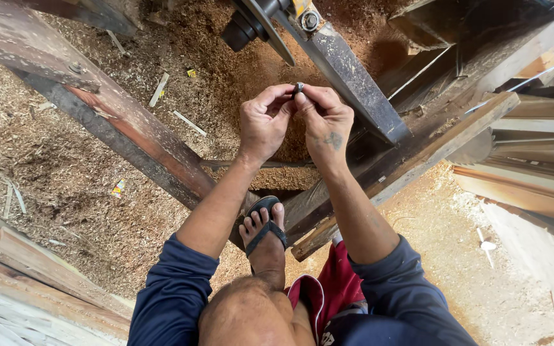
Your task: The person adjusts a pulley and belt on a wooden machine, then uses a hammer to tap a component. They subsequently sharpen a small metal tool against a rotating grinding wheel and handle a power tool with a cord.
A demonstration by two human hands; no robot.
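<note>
The fingers point(288, 93) of the left hand point(263, 122) and those of the right hand point(326, 118) are pinched together from both sides on one small dark metal part point(298, 88), which looks like a nut or short bolt, though it is too small to tell which; it sits in the air between the two sets of fingertips, above the sawdust point(65, 160) and just in front of the dark steel bar point(347, 74) that slopes down from the machine. The main risk, as I judge it, is a slip: the part is tiny and held only at the tips, so a loose pinch or a twist against a stiff thread could drop it into the deep sawdust, where a dark piece would be hard to find. A second risk is footing: the person's foot in a black sandal point(265, 224) rests on a slanting wooden beam point(142, 144), and a shift of weight could upset both balance and grip. By count there are two hands, one small part, one sandalled foot in view, one steel bar with one bolt head point(310, 21) near its top, one round dark wheel or pulley point(251, 22) beside it, two long beams that meet near the foot, and a stack of pale planks point(533, 173) at the right whose number I cannot make out.
</note>
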